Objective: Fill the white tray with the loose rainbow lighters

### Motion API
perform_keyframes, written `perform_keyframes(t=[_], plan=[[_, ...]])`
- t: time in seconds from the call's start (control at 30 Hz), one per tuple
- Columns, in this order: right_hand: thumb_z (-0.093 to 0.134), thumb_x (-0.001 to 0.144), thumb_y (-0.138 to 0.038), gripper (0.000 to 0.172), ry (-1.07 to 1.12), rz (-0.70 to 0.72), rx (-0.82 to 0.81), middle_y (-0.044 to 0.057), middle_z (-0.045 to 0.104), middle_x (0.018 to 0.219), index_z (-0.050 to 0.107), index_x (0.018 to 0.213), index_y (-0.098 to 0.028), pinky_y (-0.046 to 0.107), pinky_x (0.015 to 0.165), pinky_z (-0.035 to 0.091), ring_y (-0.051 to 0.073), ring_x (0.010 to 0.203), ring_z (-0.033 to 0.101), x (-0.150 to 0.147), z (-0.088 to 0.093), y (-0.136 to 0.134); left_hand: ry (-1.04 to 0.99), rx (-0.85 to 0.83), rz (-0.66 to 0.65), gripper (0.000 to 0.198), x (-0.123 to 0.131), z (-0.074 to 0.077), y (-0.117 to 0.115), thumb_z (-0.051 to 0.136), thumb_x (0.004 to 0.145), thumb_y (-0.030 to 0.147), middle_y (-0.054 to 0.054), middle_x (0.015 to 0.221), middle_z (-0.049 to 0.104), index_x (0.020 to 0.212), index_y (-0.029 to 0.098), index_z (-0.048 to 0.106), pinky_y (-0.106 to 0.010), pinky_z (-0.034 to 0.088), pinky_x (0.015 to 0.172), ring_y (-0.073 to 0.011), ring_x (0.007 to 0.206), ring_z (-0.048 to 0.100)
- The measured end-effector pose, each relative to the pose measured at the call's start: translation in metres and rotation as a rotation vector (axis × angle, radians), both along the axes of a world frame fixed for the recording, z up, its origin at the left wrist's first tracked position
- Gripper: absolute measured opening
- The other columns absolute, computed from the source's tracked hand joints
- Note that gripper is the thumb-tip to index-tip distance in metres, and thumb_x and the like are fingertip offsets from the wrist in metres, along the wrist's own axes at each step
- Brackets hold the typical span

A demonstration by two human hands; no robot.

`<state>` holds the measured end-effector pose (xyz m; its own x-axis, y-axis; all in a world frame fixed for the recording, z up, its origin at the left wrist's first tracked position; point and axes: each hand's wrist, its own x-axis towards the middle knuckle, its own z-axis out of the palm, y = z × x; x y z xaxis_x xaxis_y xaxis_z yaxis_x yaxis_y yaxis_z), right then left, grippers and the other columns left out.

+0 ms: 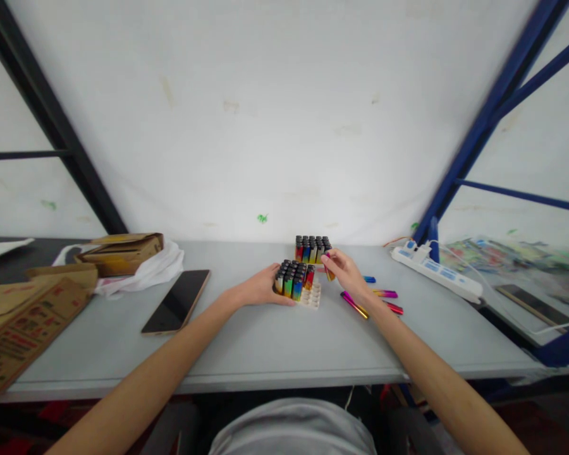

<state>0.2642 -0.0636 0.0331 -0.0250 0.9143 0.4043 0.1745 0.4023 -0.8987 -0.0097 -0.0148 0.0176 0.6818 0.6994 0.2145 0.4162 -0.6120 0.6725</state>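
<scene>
Colourful metallic lighters [291,284] with black tops stand upright in a white tray [313,297] with round holes, filling its left part. Around the tray's left end my left hand [264,287] is closed, thumb along the front and fingers partly hidden behind the lighters. My right hand [346,272] pinches a single pinkish-gold lighter [329,268], held tilted just right of the tray. Behind, a second block of upright lighters [312,248] stands near the wall. Several loose lighters [354,304] lie under and beside my right forearm.
A black-screened phone [176,302] lies on the grey table [284,360] at left, near a white plastic bag [159,273] and cardboard boxes [42,316]. At right are a power strip [436,275] with a cable and a blue metal frame [483,120].
</scene>
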Motion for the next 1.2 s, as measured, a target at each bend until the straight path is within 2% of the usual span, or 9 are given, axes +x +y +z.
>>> perform_keyframes(t=[0.07,0.17,0.33,0.47,0.63,0.8,0.93,1.07,1.2], plan=[[0.072,0.089,-0.068,0.046,-0.092,-0.036,0.089,0.001,0.061,0.084,0.063,0.084,-0.024,0.031,0.072,0.051,0.018,0.077,0.055,0.001,0.001,-0.003,0.001,-0.002,0.001,0.092,0.0,0.0,0.0,0.095,0.064,0.059,-0.009,0.135,0.069,0.141,0.021,0.061,-0.047,0.05,0.115,-0.0352,0.126,0.065],[0.07,0.093,-0.063,0.041,-0.195,-0.013,0.123,-0.001,0.059,0.074,0.064,0.083,-0.024,0.032,0.073,0.05,0.018,0.073,0.056,0.0,0.002,-0.008,0.005,0.004,-0.002,0.093,0.0,0.001,-0.001,0.095,0.064,0.059,-0.011,0.135,0.069,0.141,0.02,0.061,-0.049,0.049,0.116,-0.0357,0.126,0.065],[0.073,0.093,-0.057,0.034,-0.37,-0.01,0.172,0.002,0.07,0.075,0.07,0.086,-0.024,0.033,0.071,0.048,0.02,0.069,0.061,-0.004,-0.001,-0.012,0.0,-0.002,0.011,0.094,0.0,-0.001,0.001,0.096,0.063,0.057,-0.012,0.136,0.068,0.142,0.02,0.062,-0.05,0.05,0.116,-0.0371,0.127,0.064],[0.073,0.093,-0.06,0.038,-0.493,-0.059,0.233,0.0,0.067,0.069,0.067,0.083,-0.024,0.031,0.066,0.044,0.019,0.063,0.058,-0.004,-0.01,-0.008,0.009,0.021,0.014,0.094,0.0,-0.005,0.003,0.096,0.063,0.059,-0.011,0.136,0.068,0.142,0.02,0.063,-0.05,0.049,0.116,-0.0368,0.127,0.064],[0.065,0.098,-0.064,0.05,-0.717,0.012,0.235,-0.001,0.062,0.063,0.057,0.072,-0.022,0.028,0.058,0.033,0.016,0.057,0.051,0.002,-0.015,-0.001,0.002,0.05,0.01,0.093,-0.001,-0.007,0.005,0.096,0.063,0.057,-0.011,0.139,0.067,0.141,0.02,0.063,-0.05,0.047,0.118,-0.0363,0.127,0.063],[0.057,0.107,-0.055,0.04,-0.899,0.029,0.273,0.001,0.068,0.07,0.067,0.087,-0.022,0.028,0.06,0.033,0.017,0.059,0.055,0.004,-0.011,0.001,-0.006,0.04,0.013,0.091,0.0,-0.007,0.005,0.096,0.063,0.056,-0.011,0.138,0.068,0.141,0.02,0.064,-0.049,0.047,0.119,-0.0364,0.129,0.063],[0.063,0.105,-0.054,0.036,-1.028,-0.057,0.257,0.005,0.073,0.076,0.072,0.095,-0.02,0.028,0.06,0.032,0.019,0.063,0.061,-0.004,-0.012,-0.001,0.0,0.044,0.025,0.094,0.0,-0.008,0.005,0.097,0.062,0.057,-0.011,0.14,0.068,0.142,0.02,0.063,-0.048,0.048,0.119,-0.0363,0.129,0.063],[0.064,0.102,-0.061,0.049,-1.037,-0.061,0.239,0.006,0.074,0.074,0.07,0.076,-0.02,0.028,0.061,0.033,0.018,0.063,0.061,-0.005,-0.008,-0.004,0.015,0.042,0.016,0.093,-0.001,-0.006,0.005,0.096,0.063,0.057,-0.01,0.139,0.068,0.141,0.02,0.062,-0.047,0.048,0.118,-0.0359,0.128,0.064],[0.052,0.108,-0.058,0.052,-0.883,-0.039,0.207,0.003,0.073,0.071,0.071,0.076,-0.02,0.03,0.065,0.04,0.018,0.062,0.059,0.027,0.006,-0.008,0.003,0.04,-0.011,0.092,-0.001,-0.002,0.003,0.096,0.065,0.057,-0.01,0.138,0.068,0.142,0.02,0.062,-0.046,0.048,0.118,-0.0349,0.128,0.064]])
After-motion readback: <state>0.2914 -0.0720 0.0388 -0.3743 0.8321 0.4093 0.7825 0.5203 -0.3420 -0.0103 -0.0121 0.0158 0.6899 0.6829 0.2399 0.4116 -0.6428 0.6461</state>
